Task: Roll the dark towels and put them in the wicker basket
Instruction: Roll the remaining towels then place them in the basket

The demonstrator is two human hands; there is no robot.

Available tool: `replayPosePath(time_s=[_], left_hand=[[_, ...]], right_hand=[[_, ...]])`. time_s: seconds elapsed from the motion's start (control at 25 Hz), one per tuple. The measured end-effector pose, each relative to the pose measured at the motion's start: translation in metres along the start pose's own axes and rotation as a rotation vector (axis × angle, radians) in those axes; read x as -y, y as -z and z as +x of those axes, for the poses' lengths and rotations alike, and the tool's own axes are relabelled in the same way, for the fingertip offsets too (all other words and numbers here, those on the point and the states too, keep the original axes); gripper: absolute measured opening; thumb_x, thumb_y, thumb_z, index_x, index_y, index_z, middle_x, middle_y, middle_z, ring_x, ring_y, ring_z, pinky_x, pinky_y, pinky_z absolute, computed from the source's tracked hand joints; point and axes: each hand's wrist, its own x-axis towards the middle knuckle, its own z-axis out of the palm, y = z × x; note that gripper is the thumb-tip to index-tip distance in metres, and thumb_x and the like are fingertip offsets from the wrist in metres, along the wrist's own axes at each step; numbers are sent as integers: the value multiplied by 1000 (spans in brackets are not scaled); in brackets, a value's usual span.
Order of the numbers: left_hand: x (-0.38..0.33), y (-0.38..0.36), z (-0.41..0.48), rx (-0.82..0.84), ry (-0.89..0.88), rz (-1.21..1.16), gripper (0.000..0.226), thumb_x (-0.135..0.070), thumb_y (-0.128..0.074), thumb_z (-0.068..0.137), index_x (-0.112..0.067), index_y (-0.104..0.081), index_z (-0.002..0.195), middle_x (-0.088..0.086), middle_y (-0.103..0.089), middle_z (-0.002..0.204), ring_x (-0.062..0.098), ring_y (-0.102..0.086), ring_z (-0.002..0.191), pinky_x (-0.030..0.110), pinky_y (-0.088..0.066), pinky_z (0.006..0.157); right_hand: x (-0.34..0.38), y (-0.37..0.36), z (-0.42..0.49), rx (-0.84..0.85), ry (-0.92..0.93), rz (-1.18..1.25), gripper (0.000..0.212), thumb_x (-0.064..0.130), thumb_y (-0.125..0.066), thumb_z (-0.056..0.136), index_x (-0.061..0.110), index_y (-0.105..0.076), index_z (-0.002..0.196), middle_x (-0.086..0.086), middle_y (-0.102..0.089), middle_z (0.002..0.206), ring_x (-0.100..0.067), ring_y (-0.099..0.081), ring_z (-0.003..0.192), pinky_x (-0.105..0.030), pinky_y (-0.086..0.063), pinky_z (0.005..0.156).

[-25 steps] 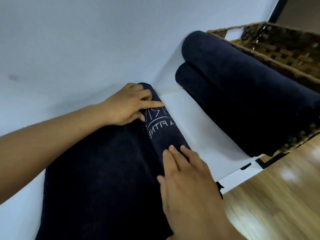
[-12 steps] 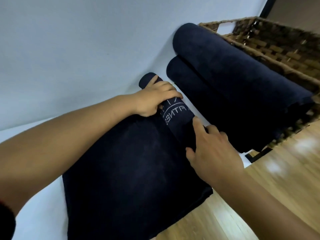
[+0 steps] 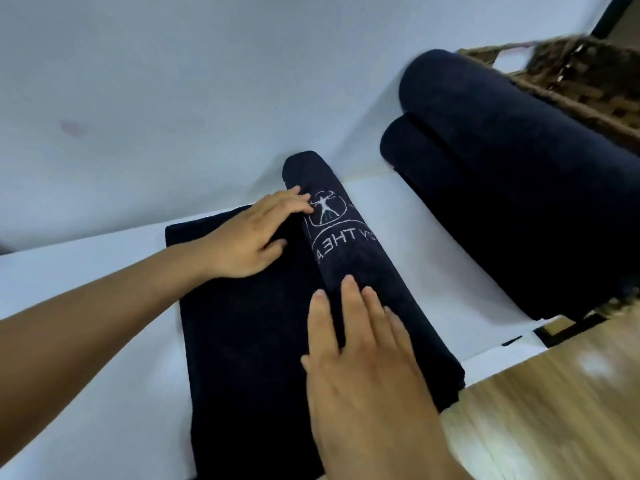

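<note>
A: Two hands on one towel here, and the roll is only partly made! The dark towel lies by the right-hand edge of the bench. Its rolled part is on the basket side and the flat tail stretches out to the left.

B: And look at the split of labour. The left hand works the far end, fingers straight and close together. The tips touch the roll right by the white logo, and the thumb lies on the flat cloth. I'd say that steadies the far end so it can't cone out.

A: The right hand takes the near end, by the bench's front edge. It's palm down, fingers straight and slightly fanned across the top of the roll. No pinching anywhere! Flat hands spread the push, I reckon, so the roll comes out an even thickness.

B: Makes sense. One hand at each end is how you stop it telescoping. The near end sits right at the edge above the wooden floor, so a skewed push could send it over.

A: Over at the bench's far right corner, two finished rolls lie one on the other, against the wicker basket.

B: In it or on it?

A: Can't tell. The rim shows behind them, blurred. My read is there's plenty of flat cloth to go, so more rolling before this one joins them.
</note>
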Motion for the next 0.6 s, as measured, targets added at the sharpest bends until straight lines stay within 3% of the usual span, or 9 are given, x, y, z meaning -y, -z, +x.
replayPosePath(time_s=[0.04,0.12,0.2,0.28,0.36,0.4,0.48,0.52,0.6], left_hand=[[0,3,-2,12,20,-26,64,-5,-51,88,-21,-30,146,1,-34,153,9,-19,148,43,-22,121],[-5,11,8,28,73,-43,61,-16,-53,95,-25,-28,150,-6,-42,149,0,-30,139,51,-26,118],[-12,24,35,44,96,-20,64,-16,-60,95,-29,-31,150,-9,-53,140,1,-42,129,50,-23,119],[-19,40,68,119,30,130,69,-19,-69,89,-31,-36,148,-7,-62,128,12,-51,119,38,-24,116],[-30,49,99,258,-99,352,82,-19,-75,83,-39,-32,149,-2,-52,136,21,-45,120,36,-26,111],[-33,49,110,356,-125,423,91,-14,-75,82,-44,-24,151,1,-36,150,25,-35,132,39,-21,115],[-45,40,131,577,-119,447,99,1,-64,84,-52,-14,150,-8,-8,163,17,-5,150,48,0,121],[-51,33,140,647,-129,420,96,5,-58,83,-53,-19,148,-11,-12,163,13,-1,151,53,5,121],[-62,20,148,618,-158,335,86,8,-52,78,-48,-36,141,-12,-36,149,12,-16,147,57,4,120]], right_hand=[[-10,10,9,-1,-20,27,63,30,-81,67,4,-62,120,-21,-64,114,-38,-67,92,-44,-57,75],[-35,28,30,55,-104,63,67,42,-70,81,16,-42,135,-6,-46,120,-24,-53,103,-32,-48,79],[-57,28,42,103,-236,91,81,54,-56,88,23,-13,149,-5,-32,135,-24,-36,123,-34,-42,91],[-63,20,45,243,-287,125,90,59,-50,90,27,6,153,-5,-31,146,-27,-36,130,-39,-42,96],[-66,17,45,310,-290,164,90,61,-48,90,27,7,153,-5,-46,137,-27,-49,119,-39,-45,90],[-68,17,47,331,-287,154,89,61,-48,90,27,5,153,-4,-51,130,-26,-53,114,-39,-46,86],[-78,19,49,311,-309,121,84,59,-50,90,28,-1,152,-1,-53,123,-25,-55,110,-38,-44,80],[-82,21,48,281,-320,97,82,58,-50,90,29,-3,151,0,-52,122,-25,-55,110,-38,-45,79],[-84,22,46,217,-320,8,79,54,-48,93,28,-1,151,-3,-50,126,-27,-53,111,-38,-46,77]])
